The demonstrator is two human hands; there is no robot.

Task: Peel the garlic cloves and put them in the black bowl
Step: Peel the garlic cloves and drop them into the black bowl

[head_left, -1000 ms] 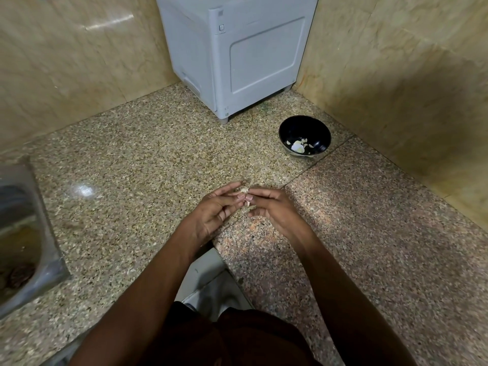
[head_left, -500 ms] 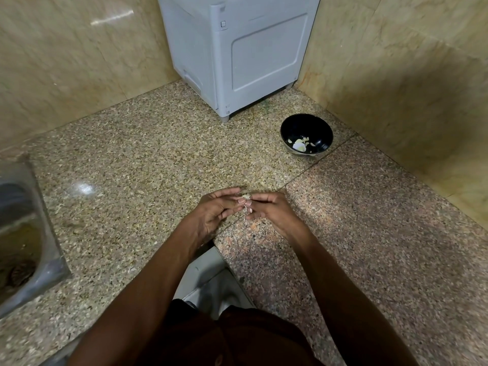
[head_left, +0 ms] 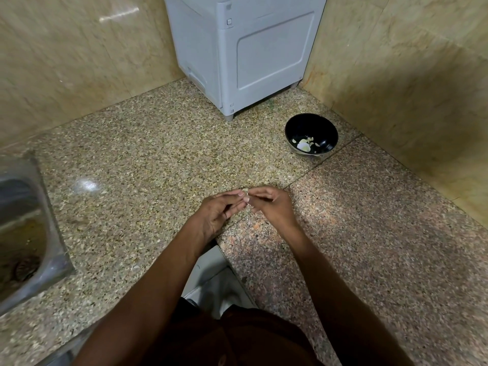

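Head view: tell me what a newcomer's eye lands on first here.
First, the two hands meeting at the middle of the granite counter: the left hand and right hand pinch a small garlic clove between their fingertips. Next, the black bowl beyond them to the right, near the wall, holding a few pale garlic pieces. A grey appliance fills the corner behind.

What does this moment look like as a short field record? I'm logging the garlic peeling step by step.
left hand: pinches the garlic clove at its fingertips
right hand: pinches the same clove from the other side
black bowl: on the counter, beyond the hands and to their right, holds pale garlic pieces
counter: speckled stone
sink: at the left edge
appliance: grey, in the corner
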